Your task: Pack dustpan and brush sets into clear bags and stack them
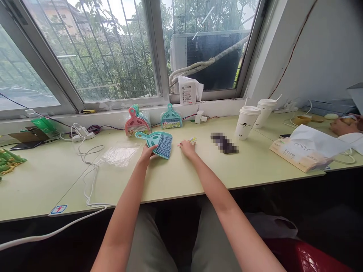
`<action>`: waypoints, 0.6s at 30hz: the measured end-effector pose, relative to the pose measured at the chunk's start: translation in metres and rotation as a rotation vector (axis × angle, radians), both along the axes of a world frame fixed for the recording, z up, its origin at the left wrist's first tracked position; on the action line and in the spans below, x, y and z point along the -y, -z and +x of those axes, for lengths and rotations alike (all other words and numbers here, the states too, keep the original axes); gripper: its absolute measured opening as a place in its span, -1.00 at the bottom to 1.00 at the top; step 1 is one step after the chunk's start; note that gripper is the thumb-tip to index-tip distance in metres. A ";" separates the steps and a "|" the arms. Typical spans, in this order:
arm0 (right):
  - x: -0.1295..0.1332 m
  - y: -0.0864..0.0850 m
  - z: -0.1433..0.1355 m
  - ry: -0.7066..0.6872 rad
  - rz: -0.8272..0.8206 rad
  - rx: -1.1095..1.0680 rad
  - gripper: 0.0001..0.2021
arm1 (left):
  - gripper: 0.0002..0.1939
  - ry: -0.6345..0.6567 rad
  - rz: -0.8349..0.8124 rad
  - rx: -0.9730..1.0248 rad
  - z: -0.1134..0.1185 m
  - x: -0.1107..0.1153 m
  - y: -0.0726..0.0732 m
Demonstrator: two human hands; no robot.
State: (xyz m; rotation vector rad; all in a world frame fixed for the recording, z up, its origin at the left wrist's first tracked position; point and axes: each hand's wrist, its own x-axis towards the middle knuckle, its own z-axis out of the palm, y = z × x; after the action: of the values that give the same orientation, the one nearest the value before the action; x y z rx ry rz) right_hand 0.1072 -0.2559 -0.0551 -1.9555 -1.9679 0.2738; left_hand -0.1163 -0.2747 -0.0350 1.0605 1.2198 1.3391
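My left hand [147, 153] is closed on a teal dustpan-and-brush set [163, 145], held tilted just over the table with its bristles facing up. To the right, my right hand [187, 147] has its fingers bent together at a small printed label [193, 140] lying at the table surface. Behind them stand a stack of pink and teal dustpan sets [137, 122] and one wrapped teal set [171, 117]. A crumpled clear plastic wrapper [119, 154] lies left of my left hand.
White cables [92, 177] run along the left. A blurred dark phone-like object [224, 143], two white cups [247, 122] and a tissue pack [302, 149] are on the right. Another person's hand [344, 124] shows at the far right. The table's front edge [176, 197] is near my forearms.
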 end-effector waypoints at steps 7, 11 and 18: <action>0.000 0.000 0.010 -0.081 -0.037 -0.036 -0.52 | -0.58 -0.042 -0.030 0.009 -0.003 -0.001 0.001; 0.004 -0.003 0.013 0.014 0.075 -0.058 -0.68 | -0.57 -0.037 -0.037 0.016 -0.002 -0.002 0.002; 0.011 -0.031 -0.011 0.119 0.332 -0.374 -0.54 | -0.46 0.055 -0.042 0.056 0.012 0.003 0.002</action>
State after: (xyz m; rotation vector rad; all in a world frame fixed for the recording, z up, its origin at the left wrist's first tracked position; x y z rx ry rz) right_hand 0.0962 -0.2674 -0.0245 -1.6612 -1.5419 0.2430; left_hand -0.1041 -0.2782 -0.0367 1.0134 1.1643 1.2875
